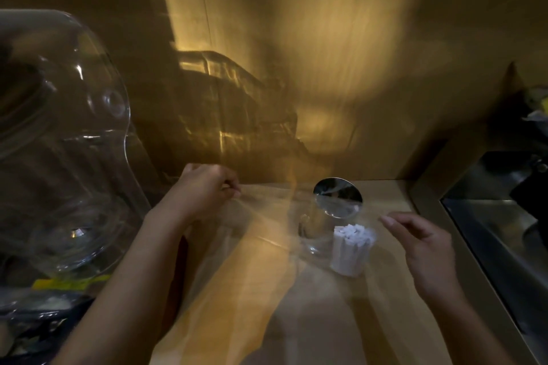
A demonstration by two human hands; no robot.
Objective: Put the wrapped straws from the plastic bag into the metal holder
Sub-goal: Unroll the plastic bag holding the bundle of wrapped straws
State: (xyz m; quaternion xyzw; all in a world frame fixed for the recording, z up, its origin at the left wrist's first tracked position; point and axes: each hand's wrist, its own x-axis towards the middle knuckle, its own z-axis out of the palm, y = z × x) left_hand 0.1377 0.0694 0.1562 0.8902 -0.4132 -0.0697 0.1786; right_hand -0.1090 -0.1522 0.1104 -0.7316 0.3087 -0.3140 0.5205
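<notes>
A clear plastic bag [261, 234] is stretched wide over the wooden counter between my hands. My left hand [204, 190] pinches its left edge with closed fingers. My right hand [421, 249] holds the right edge between thumb and forefinger, with the other fingers loose. A bundle of white wrapped straws [353, 249] stands upright, seen through the thin film of the bag. Right behind the bundle is the shiny metal holder [326, 216], a cylinder whose round mouth faces me. The holder and the straws look close together; whether they touch is unclear.
A large clear domed container [59, 133] fills the left side, with yellow-labelled packets [62, 284] below it. A wooden wall [326, 68] closes the back. A steel sink [498, 234] sits beyond the counter's right edge.
</notes>
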